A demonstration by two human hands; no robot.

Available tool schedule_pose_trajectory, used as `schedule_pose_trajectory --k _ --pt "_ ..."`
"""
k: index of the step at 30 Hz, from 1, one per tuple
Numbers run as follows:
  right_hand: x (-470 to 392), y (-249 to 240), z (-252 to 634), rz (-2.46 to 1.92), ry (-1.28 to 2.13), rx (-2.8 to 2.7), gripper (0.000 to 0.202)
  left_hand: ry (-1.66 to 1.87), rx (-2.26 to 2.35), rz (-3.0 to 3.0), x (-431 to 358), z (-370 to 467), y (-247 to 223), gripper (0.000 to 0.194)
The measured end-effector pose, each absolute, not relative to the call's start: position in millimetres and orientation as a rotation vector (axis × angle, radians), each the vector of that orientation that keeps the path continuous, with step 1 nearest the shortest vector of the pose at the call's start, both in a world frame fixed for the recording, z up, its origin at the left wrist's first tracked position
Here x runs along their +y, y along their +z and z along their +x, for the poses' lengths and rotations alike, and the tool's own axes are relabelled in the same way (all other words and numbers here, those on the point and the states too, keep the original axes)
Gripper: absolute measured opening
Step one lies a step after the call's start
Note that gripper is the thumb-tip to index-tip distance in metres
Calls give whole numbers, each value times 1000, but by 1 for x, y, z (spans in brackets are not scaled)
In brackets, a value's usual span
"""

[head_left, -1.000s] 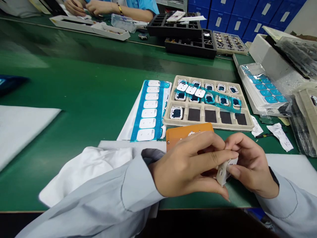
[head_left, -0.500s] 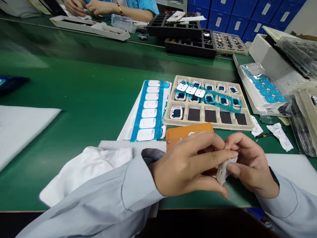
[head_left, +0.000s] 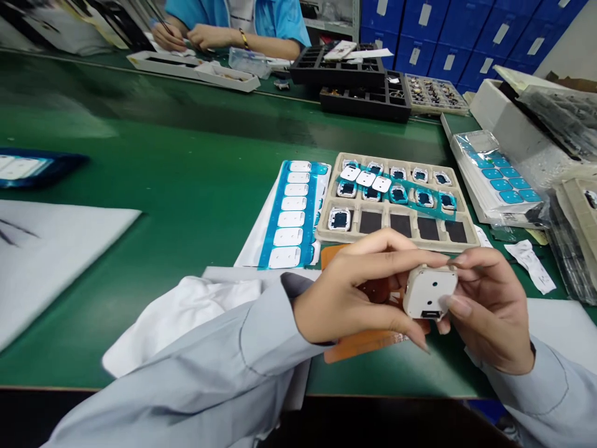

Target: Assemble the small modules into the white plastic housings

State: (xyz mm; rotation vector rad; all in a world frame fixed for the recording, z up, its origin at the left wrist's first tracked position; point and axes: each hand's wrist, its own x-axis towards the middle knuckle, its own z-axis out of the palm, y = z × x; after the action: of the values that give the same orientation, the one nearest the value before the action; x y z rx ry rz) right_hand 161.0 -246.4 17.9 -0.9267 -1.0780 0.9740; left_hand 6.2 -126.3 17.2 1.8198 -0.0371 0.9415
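A white, rounded-square part (head_left: 430,292) with two dark holes and a dark slot faces the camera between my hands. My right hand (head_left: 489,305) grips its right edge, thumb on the face and fingers behind. My left hand (head_left: 359,289) holds the left side, with fingers along the top edge and the thumb below. Beneath my hands lies an orange plate (head_left: 359,345), partly hidden. Behind them stands a beige tray (head_left: 329,233) of compartments with several similar parts, a blue strip of white labels lying across it.
Left of the tray lies a blue sheet of white labels (head_left: 288,236). A white cloth (head_left: 186,317) rests near the front edge. Bagged blue-squared parts (head_left: 506,177) and stacked trays stand right. Black trays (head_left: 364,102) and a person's hands (head_left: 209,37) are across the table.
The white part has turned from edge-on so its flat face shows. My left fingers have moved to its top edge. The camera view has shifted slightly, showing more at the left.
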Motion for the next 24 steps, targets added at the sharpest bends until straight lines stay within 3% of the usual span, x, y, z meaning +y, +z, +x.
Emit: schedule_pose_trajectory --k 11,19,24 --pt "-247 5 164 -1008 459 -1304 43 901 12 1789 -124 7 17 52" --pt "-242 13 166 -1084 299 -1495 53 924 -1 1830 -126 8 14 49" --pt "-239 16 171 -1074 153 -1607 47 959 -26 1886 -126 9 10 48"
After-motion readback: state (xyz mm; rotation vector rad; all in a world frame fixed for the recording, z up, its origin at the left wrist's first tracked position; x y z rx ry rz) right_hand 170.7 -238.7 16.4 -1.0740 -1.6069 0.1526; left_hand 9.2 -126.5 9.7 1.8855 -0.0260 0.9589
